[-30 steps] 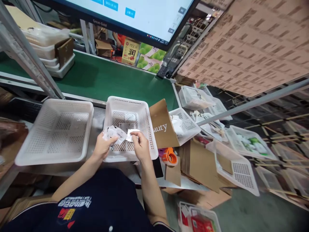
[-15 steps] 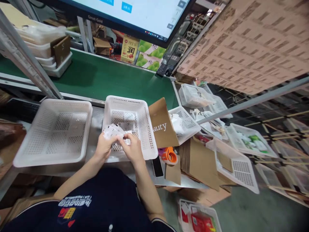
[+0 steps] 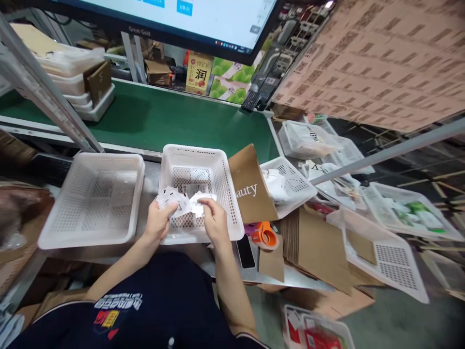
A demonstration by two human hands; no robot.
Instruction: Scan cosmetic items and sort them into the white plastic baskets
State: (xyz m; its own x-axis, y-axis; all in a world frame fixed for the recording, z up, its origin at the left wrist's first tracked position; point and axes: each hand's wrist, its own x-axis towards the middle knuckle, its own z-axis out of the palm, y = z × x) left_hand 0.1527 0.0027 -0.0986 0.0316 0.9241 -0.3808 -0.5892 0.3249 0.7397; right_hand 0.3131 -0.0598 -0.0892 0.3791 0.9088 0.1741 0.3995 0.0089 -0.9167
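My left hand (image 3: 157, 224) is closed around a fanned bunch of small white sachets (image 3: 173, 199) over the near edge of the middle white perforated basket (image 3: 221, 179). My right hand (image 3: 215, 220) pinches one white sachet (image 3: 201, 199) just to the right of that bunch, also above the basket. A few sachets lie on the basket's floor. Both hands are close together, almost touching.
An empty white basket (image 3: 92, 198) sits to the left. A brown paper bag (image 3: 250, 186), an orange tape dispenser (image 3: 264, 234), a black phone (image 3: 246, 250) and more baskets (image 3: 290, 182) lie to the right. The green conveyor belt (image 3: 163, 118) and a monitor (image 3: 174, 19) are beyond.
My right hand went to the bunch in my left hand, then drew back to the right with a single sachet pinched in it. The view shifted slightly.
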